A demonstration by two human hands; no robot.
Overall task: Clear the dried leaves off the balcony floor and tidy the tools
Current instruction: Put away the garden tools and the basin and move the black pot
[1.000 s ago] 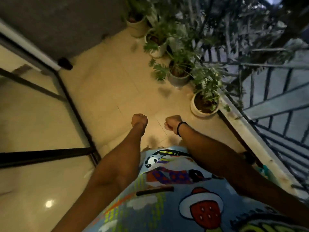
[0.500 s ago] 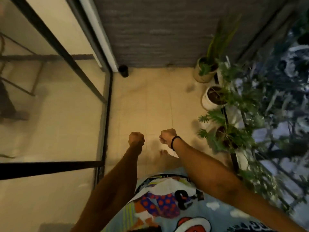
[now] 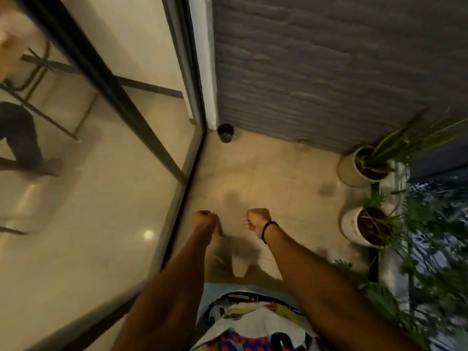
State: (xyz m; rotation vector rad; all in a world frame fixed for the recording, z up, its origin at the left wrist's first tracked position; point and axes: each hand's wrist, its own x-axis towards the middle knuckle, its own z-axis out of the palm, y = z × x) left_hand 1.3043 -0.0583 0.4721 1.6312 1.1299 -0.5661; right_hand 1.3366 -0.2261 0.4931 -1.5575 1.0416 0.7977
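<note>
Since your left hand [image 3: 204,220] and right hand [image 3: 257,220] are empty fists, sweeping seems unstarted; fetch a tool for the floor [image 3: 276,171] ahead.

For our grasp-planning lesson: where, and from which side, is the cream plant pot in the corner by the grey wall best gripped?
Probably grip the cream plant pot by its bare side wall, just under the rim, coming from the open floor on its left: the grey wall stands behind it and its long leaves lean right.
</note>
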